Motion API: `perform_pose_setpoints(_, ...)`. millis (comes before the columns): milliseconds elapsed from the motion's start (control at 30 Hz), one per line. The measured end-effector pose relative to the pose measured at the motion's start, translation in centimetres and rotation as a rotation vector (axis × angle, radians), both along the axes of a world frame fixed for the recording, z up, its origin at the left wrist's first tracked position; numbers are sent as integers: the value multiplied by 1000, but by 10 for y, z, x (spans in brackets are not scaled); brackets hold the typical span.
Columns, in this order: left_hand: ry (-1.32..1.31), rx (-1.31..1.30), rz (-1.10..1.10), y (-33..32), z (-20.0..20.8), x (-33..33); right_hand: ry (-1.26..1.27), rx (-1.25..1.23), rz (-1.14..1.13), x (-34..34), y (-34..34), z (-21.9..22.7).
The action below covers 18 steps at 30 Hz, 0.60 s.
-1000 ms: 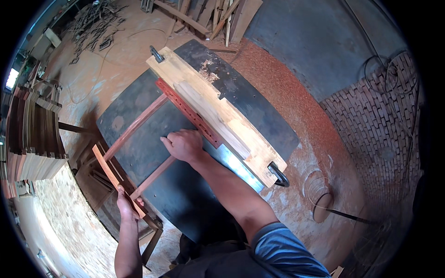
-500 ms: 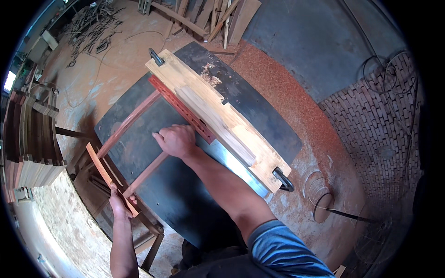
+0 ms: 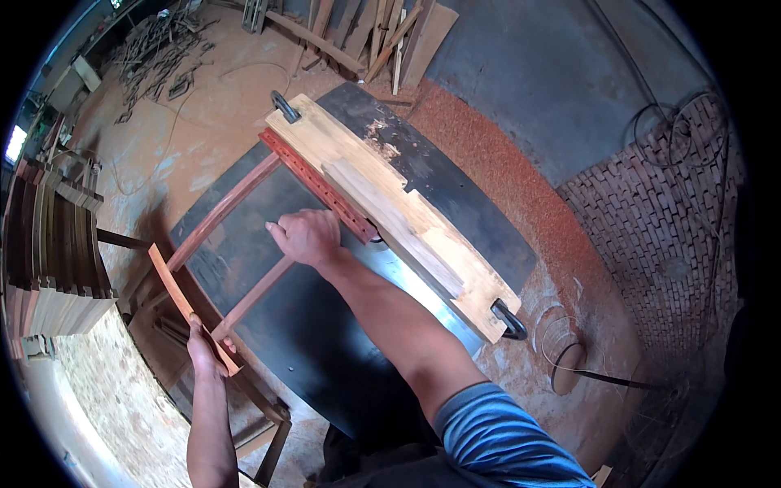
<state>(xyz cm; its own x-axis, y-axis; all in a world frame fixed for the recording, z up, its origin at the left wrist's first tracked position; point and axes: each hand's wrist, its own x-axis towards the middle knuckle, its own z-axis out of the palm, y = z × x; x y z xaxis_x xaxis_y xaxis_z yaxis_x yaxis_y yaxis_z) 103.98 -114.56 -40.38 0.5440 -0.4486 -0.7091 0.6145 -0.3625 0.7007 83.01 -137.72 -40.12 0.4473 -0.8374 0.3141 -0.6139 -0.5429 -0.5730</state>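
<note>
A reddish wooden frame lies over the dark tabletop [image 3: 244, 264]. Two rails join its drilled bar [image 3: 321, 189] to a curved orange-brown wooden slat [image 3: 175, 286] at the left, beyond the table's edge. My left hand [image 3: 207, 350] is closed around the near end of that slat. Bent into a fist, my right hand [image 3: 305, 236] grips the nearer rail [image 3: 259, 294] close to the drilled bar; the fingertips are hidden below. Alongside the bar runs a pale wooden board [image 3: 390, 207], held to the table by a black clamp [image 3: 285, 106] at the far end and another clamp [image 3: 508, 320] at the near end.
Wood shavings [image 3: 382, 140] lie on the table behind the board. Stacked curved wooden pieces [image 3: 57, 244] stand at the left. Planks [image 3: 390, 41] lean at the back, near a heap of clamps [image 3: 159, 53]. Sawdust [image 3: 480, 146] and bricks [image 3: 651, 187] line the right.
The frame has shifted slightly leftward, and a small gap shows between its drilled bar and the pale board. Both hands keep their hold. The view has shifted a little.
</note>
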Motion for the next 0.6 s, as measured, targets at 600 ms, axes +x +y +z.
perform_pose_setpoints(600, -294, -584, -30, 26, 170, -9, -282, -231, 266, 44, 101, 82)
